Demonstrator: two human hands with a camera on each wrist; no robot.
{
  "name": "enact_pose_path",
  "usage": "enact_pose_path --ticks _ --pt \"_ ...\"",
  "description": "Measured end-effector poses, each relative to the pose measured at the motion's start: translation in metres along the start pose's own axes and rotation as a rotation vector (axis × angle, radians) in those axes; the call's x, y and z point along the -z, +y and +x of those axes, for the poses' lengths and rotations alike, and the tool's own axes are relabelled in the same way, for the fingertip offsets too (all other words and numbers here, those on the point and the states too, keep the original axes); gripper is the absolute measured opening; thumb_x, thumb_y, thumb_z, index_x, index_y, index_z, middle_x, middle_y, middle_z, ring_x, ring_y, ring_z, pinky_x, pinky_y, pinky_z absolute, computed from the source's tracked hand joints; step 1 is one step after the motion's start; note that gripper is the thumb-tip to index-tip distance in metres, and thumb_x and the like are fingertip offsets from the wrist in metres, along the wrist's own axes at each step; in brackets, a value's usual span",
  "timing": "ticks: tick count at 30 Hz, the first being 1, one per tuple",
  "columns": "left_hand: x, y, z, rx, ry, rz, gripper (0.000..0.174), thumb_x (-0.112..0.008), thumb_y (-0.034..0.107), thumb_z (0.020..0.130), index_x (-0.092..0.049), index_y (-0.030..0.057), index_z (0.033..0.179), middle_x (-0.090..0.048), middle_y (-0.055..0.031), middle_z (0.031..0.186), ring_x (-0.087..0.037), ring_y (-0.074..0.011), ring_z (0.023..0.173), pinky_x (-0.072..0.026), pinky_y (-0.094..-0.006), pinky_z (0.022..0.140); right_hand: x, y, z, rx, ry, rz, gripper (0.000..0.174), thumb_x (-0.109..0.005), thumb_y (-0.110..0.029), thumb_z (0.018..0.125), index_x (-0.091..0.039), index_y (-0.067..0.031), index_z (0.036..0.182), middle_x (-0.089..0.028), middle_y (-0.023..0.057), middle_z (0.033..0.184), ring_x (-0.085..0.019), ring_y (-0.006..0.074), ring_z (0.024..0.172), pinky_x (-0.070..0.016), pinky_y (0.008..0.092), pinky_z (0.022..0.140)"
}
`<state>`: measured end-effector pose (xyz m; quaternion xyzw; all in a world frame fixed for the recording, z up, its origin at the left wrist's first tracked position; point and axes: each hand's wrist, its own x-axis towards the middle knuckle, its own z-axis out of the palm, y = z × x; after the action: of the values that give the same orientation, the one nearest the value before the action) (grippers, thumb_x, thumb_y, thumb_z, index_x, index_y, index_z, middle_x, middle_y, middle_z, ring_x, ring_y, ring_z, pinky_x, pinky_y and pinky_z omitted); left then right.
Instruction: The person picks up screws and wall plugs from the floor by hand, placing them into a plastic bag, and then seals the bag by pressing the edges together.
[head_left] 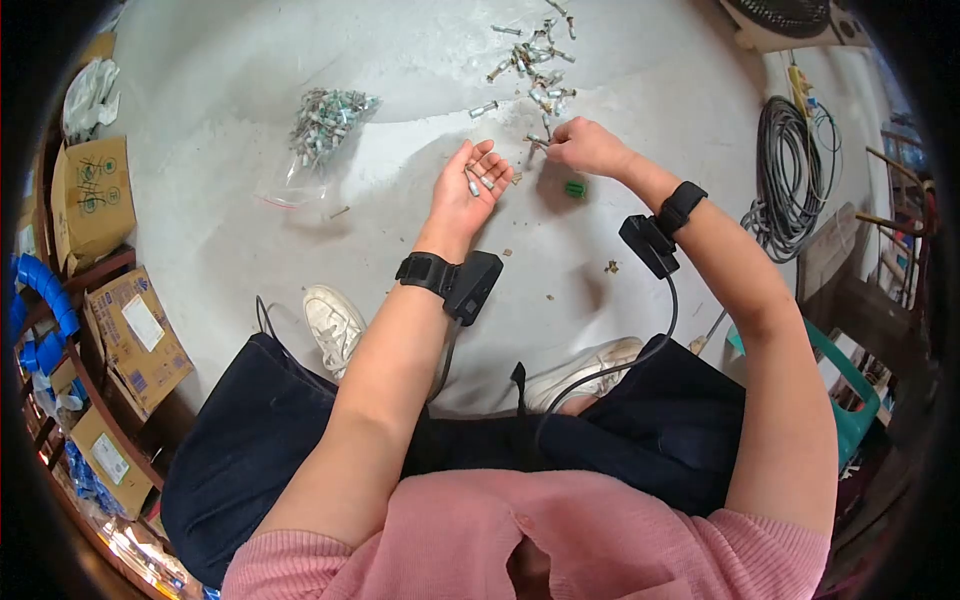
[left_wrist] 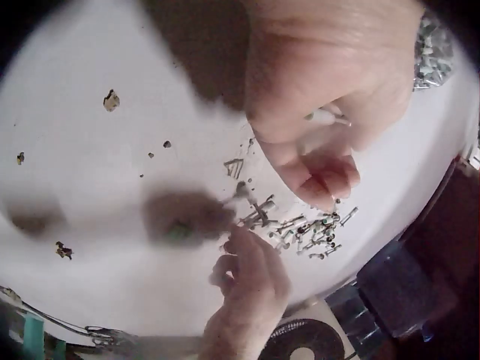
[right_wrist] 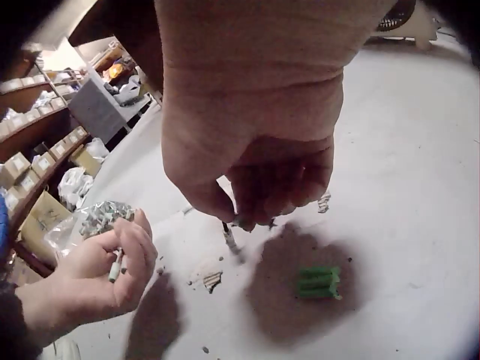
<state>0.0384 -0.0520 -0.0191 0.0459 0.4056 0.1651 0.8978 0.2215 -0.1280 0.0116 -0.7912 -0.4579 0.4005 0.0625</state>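
Note:
My left hand (head_left: 468, 190) is turned palm up, with its fingers curled around a few small metal bolts with pale sleeves (head_left: 474, 187). One of these sleeved bolts also shows in the left wrist view, across the palm. To its right, my right hand (head_left: 592, 148) points down, close over the floor, with thumb and fingertips pinching another sleeved bolt (right_wrist: 229, 237). A loose pile of the same bolts (head_left: 540, 65) lies just beyond the right hand. Below that hand sits a small green ribbed plastic piece (head_left: 575, 188).
A clear plastic bag of bolts (head_left: 330, 125) lies at the left. Cardboard boxes (head_left: 95, 200) line the left side. A coiled cable (head_left: 790, 165) and a fan (head_left: 790, 15) are at the right. Small brown scraps (head_left: 612, 267) dot the pale floor (head_left: 220, 170).

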Motion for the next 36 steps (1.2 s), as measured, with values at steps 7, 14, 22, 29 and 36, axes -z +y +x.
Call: enact_pose_path --ticks 7,14,22,29,36 --pt "-0.005 -0.003 0.006 0.021 -0.004 0.021 0.028 -0.04 0.024 0.09 -0.048 -0.0001 0.102 -0.056 -0.0124 0.093 -0.056 -0.0231 0.087 -0.0472 -0.0372 0.08 0.01 -0.035 -0.015 0.077 -0.274 0.515 0.027 -0.059 -0.028 0.069 -0.063 -0.0046 0.082 -0.054 0.0014 0.064 -0.045 0.0082 0.054 -0.0385 0.0224 0.049" --pt "-0.02 0.0 -0.007 0.05 -0.047 0.018 0.03 -0.043 0.029 0.088 -0.049 0.0027 0.101 -0.053 -0.0078 0.081 -0.049 -0.0148 0.063 -0.0466 -0.0339 0.07 -0.001 -0.032 -0.01 0.356 -0.08 0.37 0.026 -0.063 -0.022 0.072 -0.062 -0.0014 0.088 -0.057 0.0011 0.067 -0.05 0.0112 0.059 -0.0417 0.0245 0.055" --pt "0.019 0.02 0.013 -0.007 -0.077 -0.151 0.023 -0.054 0.028 0.084 -0.054 0.0055 0.085 -0.037 0.0011 0.06 -0.034 -0.0091 0.052 -0.0355 -0.0233 0.052 0.003 -0.011 0.009 0.251 0.168 -0.114 0.021 -0.06 -0.021 0.071 -0.061 -0.0093 0.088 -0.063 0.0082 0.086 -0.06 0.0242 0.08 -0.0476 0.0336 0.069" --pt "0.001 0.019 0.001 -0.091 0.05 -0.107 0.025 -0.046 0.026 0.087 -0.055 0.0024 0.086 -0.048 -0.0037 0.067 -0.046 -0.0137 0.059 -0.0461 -0.0284 0.063 -0.031 -0.007 0.015 0.294 0.19 -0.45 0.018 -0.055 -0.021 0.071 -0.059 -0.0079 0.083 -0.061 0.012 0.084 -0.06 0.0265 0.081 -0.0484 0.0382 0.067" --pt "0.0 0.017 0.006 -0.053 0.033 -0.106 0.029 -0.044 0.029 0.088 -0.054 0.0026 0.088 -0.056 -0.011 0.081 -0.054 -0.0234 0.079 -0.0444 -0.0396 0.08 0.0 -0.019 0.012 0.088 0.109 0.01 0.027 -0.055 -0.026 0.069 -0.064 -0.0054 0.085 -0.063 0.0146 0.079 -0.06 0.0274 0.077 -0.0474 0.0354 0.07"
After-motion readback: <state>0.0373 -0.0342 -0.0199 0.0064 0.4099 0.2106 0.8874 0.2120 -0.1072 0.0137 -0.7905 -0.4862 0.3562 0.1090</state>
